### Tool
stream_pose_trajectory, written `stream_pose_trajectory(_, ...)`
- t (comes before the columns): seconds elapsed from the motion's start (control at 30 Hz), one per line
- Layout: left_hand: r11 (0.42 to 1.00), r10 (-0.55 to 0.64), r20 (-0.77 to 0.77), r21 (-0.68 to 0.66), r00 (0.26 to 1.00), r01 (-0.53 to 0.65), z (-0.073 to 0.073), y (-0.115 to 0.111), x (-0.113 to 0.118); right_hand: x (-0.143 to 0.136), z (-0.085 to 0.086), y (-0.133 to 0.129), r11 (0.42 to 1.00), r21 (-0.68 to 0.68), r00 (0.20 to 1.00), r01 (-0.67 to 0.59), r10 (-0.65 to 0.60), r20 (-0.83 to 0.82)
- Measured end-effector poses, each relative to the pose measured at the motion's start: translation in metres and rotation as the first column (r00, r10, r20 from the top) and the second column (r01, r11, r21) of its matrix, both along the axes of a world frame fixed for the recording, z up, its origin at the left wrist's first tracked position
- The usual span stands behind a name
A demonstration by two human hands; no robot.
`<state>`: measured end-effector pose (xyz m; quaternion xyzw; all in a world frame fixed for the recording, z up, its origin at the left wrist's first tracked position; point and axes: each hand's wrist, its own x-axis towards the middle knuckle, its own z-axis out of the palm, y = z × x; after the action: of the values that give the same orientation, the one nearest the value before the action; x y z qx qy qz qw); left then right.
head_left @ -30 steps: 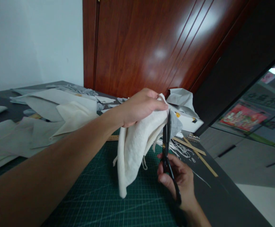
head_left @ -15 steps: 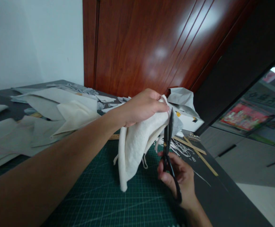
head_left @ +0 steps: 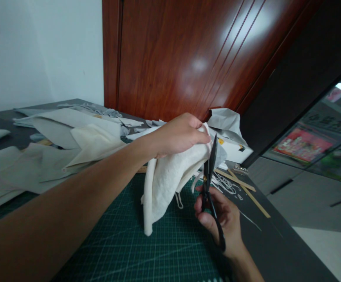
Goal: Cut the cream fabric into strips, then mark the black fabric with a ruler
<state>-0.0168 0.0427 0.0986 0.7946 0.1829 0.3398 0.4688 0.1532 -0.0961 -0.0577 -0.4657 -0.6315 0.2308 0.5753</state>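
Note:
A white cloth piece hangs above the green cutting mat, its upper edge pinched in my left hand. Thin cord loops dangle from the cloth. My right hand holds black scissors by the handles, blades pointing up. The blades stand slightly apart at the right edge of the cloth, just below my left fingertips. Whether they touch the cloth is hard to tell.
Pale fabric pieces cover the table's left side. Behind the hands stands a white box with grey material on top. White cords and crossed wooden strips lie at the right on the dark table.
The lower end of the cloth has swung slightly left. My left hand has dropped a little, and the scissors' blades have shifted slightly right.

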Motion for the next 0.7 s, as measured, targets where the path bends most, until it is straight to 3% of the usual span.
stream_pose_trajectory(0.3, 0.994, 0.005, -0.035, 0.111, 0.999, -0.001, 0.0008, 0.0017, -0.0007, -0.0005, 0.0040, -0.0032, 0.999, 0.023, 0.998, 0.041, -0.042, 0.048)
stream_pose_trajectory(0.7, 0.991, -0.027, -0.024, 0.133, 0.999, 0.030, 0.0038, 0.0018, -0.0043, 0.0021, 0.0056, -0.0046, 0.997, 0.049, 0.993, 0.060, -0.064, 0.098)
